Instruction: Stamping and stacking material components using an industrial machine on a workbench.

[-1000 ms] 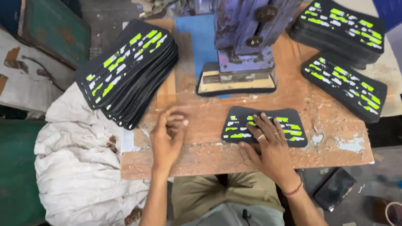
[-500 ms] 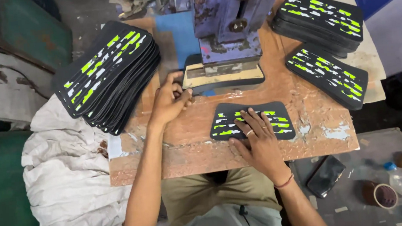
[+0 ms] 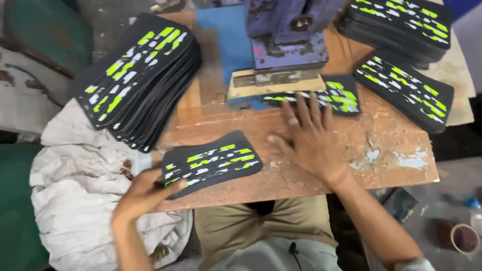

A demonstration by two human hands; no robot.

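Between left hand's fingers (image 3: 167, 184), black piece (image 3: 211, 162)

Worn wooden desk (image 3: 313, 173) — brown top, paint flaked pale near the front right. Directly on it: a tall stack of black flat pieces with green and white marks (image 3: 136, 80) at left rear; a second such stack (image 3: 401, 17) at right rear; a lower stack (image 3: 406, 91) in front of that one. Purple metal press (image 3: 287, 28) at centre rear — a black printed piece (image 3: 335, 95) lies under its base plate.
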